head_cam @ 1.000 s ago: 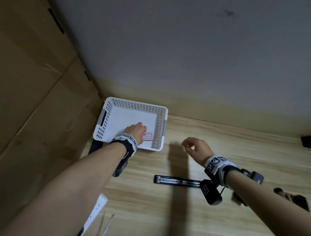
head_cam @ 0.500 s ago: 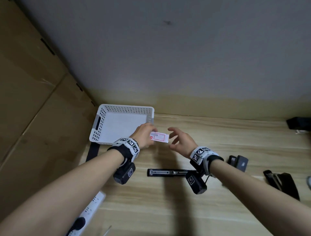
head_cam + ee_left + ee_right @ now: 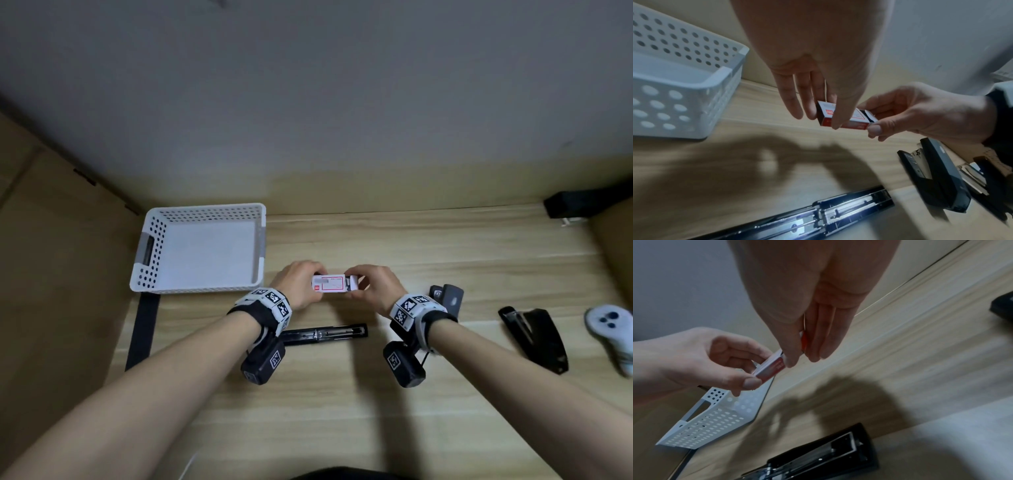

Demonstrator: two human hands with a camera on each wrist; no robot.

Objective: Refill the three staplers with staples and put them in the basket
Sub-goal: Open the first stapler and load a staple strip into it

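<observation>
Inspector: Head view first. Staple box [image 3: 329, 284] sits held above the table [image 3: 342, 428], just off the basket [image 3: 202, 251] toward 3 o'clock. Left hand [image 3: 298, 284] pinches the box's left end; right hand [image 3: 375, 287] grips the right end, where the inner tray shows. Both wrists are raised, forearms converging.

Assessor: Handling?

Inspector: By my judgement a light, thin card sleeve, easily crushed; hold it by the short ends and narrow edges. The staple strips inside are brittle and likely to spill if it tips.

Assessor: Left wrist view?

Inspector: Fingers [image 3: 797, 100] point down, thumb across the sleeve. The flat-opened stapler [image 3: 838, 216] lies at 6 o'clock, a black stapler [image 3: 937, 175] at 4 o'clock.

Assessor: Right wrist view?

Inspector: Thumb and fingers clamp the box end from above. A third stapler [image 3: 534, 337] lies at 3 o'clock in the head view. None of the three is in the basket.
</observation>
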